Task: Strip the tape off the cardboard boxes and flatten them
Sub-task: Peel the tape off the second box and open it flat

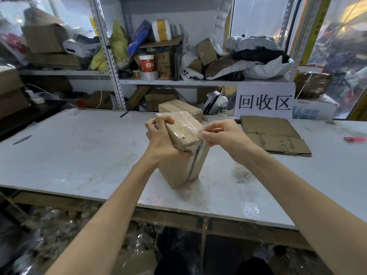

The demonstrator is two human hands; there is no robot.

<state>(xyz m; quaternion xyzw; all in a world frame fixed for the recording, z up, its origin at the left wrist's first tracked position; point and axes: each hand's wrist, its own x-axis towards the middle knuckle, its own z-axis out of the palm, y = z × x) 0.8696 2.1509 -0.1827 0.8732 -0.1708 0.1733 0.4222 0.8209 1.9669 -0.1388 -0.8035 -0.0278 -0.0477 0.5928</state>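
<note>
1. Left hand (158,139): fingers curled round the upper left end of the cardboard box (178,171), gripping it.
2. Right hand (220,133): narrow; thumb and forefinger pinch the clear tape (195,157) at the box's upper right edge.
3. Writing: the white sign (265,101) far right reads "回收区".
4. Box: brown, stands on end mid-counter (79,151). Its top is glossy with tape, and a wrinkled strip runs down the seam.
5. Flattened cardboard (274,135) lies to the right; a second box (179,109) sits just behind.
</note>
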